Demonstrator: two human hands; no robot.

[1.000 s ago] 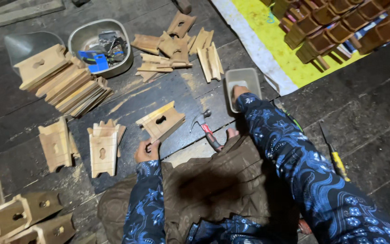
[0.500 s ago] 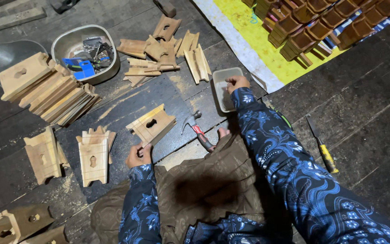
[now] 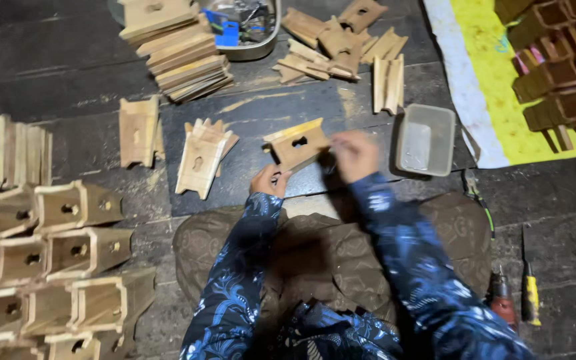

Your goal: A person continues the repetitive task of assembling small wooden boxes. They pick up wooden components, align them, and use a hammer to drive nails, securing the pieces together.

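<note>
While the person sits on the dark floor, this is what shows:

Wood piece: a flat, pale wooden piece (image 3: 298, 145) with a keyhole-shaped hole sits in the middle of the frame, tilted, held just above the dark plank floor (image 3: 68, 67).
Left hand: the left hand (image 3: 269, 181) is curled, with its fingers pinching the lower left corner of the wooden piece.
Right hand: the right hand (image 3: 355, 155) is blurry; its fingers are bent and touch the right edge of the wooden piece. I cannot tell if it holds something small.
Arms: both arms, in blue patterned sleeves, reach up from the bottom of the frame, bent at the elbows.
Tub: a small grey plastic tub (image 3: 425, 140), square with round corners, lies just right of the right hand.
Flat pieces: more pale cut pieces (image 3: 203, 155) lie left of the hands, rough at the edges.
Boxes: open wooden boxes (image 3: 68, 260) with holes are stacked at the lower left.
Stack: thin boards (image 3: 185, 60) are piled at the top.
Metal bowl: a shiny bowl (image 3: 255, 40) at the top holds small things.
Tools: a yellow-handled screwdriver (image 3: 531, 300) lies at the lower right.
</note>
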